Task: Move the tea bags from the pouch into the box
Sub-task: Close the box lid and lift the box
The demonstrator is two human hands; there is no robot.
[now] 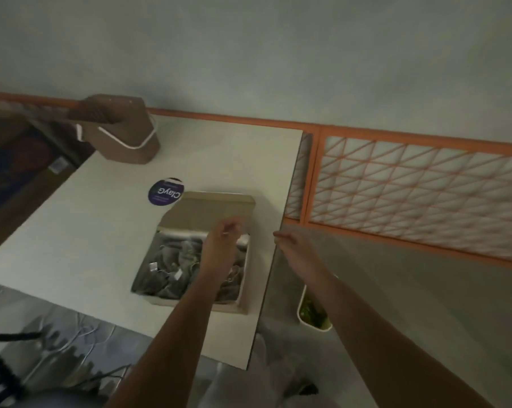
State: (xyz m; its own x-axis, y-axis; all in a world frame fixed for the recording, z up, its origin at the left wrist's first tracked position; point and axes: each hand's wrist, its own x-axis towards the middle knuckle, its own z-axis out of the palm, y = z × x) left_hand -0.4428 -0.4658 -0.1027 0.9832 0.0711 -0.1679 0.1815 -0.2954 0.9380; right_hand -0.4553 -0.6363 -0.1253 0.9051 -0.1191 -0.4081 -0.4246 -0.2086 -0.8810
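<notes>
An open cardboard box (243, 300) sits on the white table (101, 231), its lid (213, 210) folded back. Inside lies a silvery pouch (178, 232), spread open, with several grey tea bags (172, 270) and small white tags heaped in it. My left hand (221, 242) hovers over the box's far right part, fingers curled, and seems to pinch a thin pale string or tag at the fingertips; motion blur hides the detail. My right hand (290, 245) hangs beside the box over the table's right edge, fingers loosely extended and holding nothing.
A brown paper bag (125, 136) with white handles stands at the table's far left. A round purple label (165, 192) lies just behind the box. An orange lattice railing (411, 187) runs along the right. A white planter (312, 312) sits on the floor below.
</notes>
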